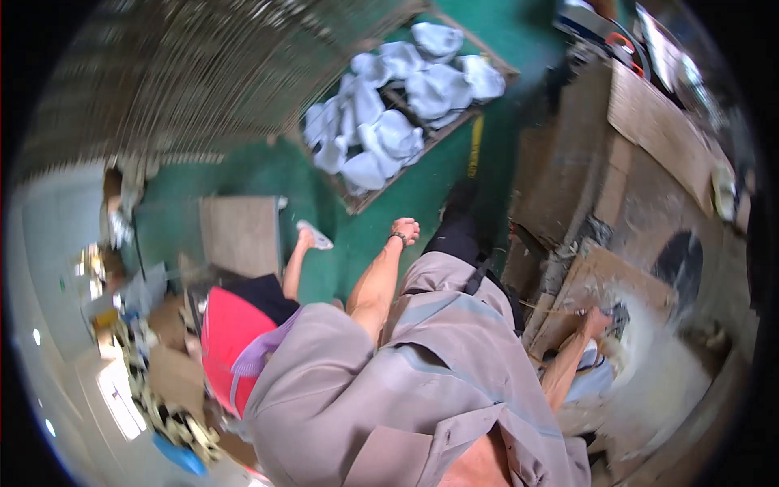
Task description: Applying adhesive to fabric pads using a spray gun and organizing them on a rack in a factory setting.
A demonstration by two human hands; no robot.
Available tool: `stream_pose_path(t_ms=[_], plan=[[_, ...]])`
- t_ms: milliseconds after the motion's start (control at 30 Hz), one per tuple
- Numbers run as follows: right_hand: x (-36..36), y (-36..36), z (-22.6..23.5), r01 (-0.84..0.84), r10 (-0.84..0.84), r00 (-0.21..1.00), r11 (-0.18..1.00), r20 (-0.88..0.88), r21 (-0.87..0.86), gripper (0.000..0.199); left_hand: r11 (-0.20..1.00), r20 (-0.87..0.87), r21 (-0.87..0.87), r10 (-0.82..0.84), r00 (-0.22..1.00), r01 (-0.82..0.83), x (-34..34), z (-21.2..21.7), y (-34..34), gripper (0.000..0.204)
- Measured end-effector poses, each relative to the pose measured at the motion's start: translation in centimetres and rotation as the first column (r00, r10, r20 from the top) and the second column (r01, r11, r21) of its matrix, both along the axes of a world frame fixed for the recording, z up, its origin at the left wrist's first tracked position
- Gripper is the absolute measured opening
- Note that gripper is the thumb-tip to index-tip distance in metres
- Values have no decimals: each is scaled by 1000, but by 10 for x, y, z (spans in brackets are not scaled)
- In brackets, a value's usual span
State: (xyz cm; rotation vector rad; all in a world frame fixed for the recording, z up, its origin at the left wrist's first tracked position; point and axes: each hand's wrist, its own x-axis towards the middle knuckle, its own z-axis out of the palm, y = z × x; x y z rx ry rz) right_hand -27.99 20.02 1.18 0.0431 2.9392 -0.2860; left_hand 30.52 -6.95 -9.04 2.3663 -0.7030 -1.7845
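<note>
My left hand (406, 230), a dark bracelet at its wrist, hangs over the green floor with its fingers curled in and nothing visible in them. My right hand (598, 321) is closed over the cluttered bench at the right. Beside its fingers is a crumpled grey thing (619, 316), and a thin yellowish stick (552, 309) runs leftward from the hand. What the fingers hold is hidden. Under that hand lies a worn cardboard sheet (613, 284); a white and blue piece (592, 377) sits near my right forearm.
A crate (354, 203) of white, rounded, cup-like pieces (392, 134) stands ahead on the floor. Large cardboard (665, 138) covers the far bench. A person in red (227, 333) is close at my left. A brownish board (239, 235) and a ribbed rack (187, 81) are beyond.
</note>
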Motion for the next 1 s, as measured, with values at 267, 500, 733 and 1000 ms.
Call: stream_pose_path(t_ms=[267, 500, 733, 1000], plan=[[-18, 33, 0, -208, 219, 962, 975, 162, -83, 41, 969, 59, -31, 247, 967, -246, 9, -14, 163, 7], [-5, -64, 46, -474, 489, 848, 872, 205, -122, 39, 808, 46, -11, 589, 807, -590, 15, -10, 240, 14], [10, -104, 62, -540, 568, 790, 823, 231, -176, 38, 670, 71, 2, 741, 668, -743, 4, -28, 281, 36], [29, -94, 79, -471, 525, 801, 850, 288, -238, 36, 725, 50, -74, 688, 724, -684, 16, -82, 286, 33]])
